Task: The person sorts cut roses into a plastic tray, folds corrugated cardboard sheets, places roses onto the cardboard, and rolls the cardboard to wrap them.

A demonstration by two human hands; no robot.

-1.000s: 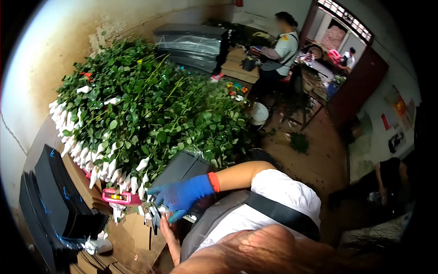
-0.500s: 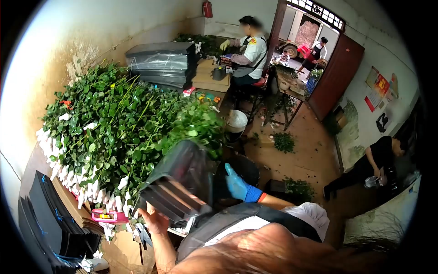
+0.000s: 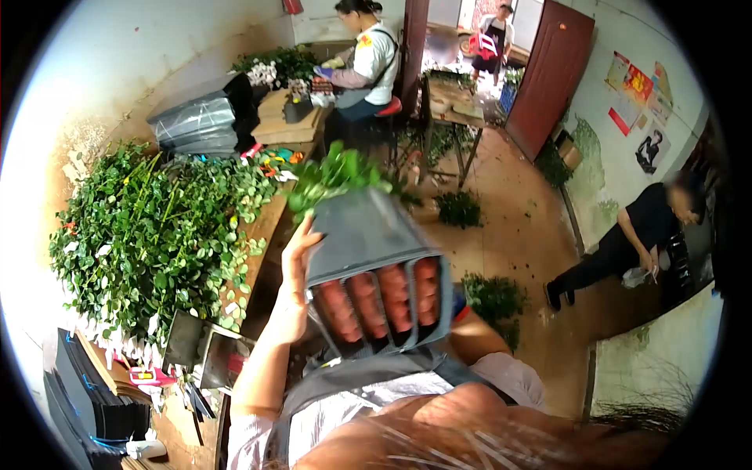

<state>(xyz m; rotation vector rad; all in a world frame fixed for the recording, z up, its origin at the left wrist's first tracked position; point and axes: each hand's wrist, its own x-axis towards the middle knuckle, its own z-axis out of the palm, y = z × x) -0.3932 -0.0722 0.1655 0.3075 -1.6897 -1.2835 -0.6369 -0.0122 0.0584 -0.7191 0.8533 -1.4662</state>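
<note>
left hand (image 3: 298, 266) clasping grey box (image 3: 360, 235), red-filled end facing camera, long axis toward leaves (image 3: 337, 172), right hand (image 3: 460, 298) mostly hidden, hold unclear, poster (image 3: 638, 88) right of box unreadable

Dark-grey, box-shaped sheet wrapper (image 3: 360, 231), held aloft mid-view, tilted, open end toward 5 o'clock. Inside: four side-by-side rows of red, rounded, bloom-like heads (image 3: 390, 298), dark dividers between. Green leafy stems (image 3: 338, 176) at 11 o'clock, blurred.
</note>
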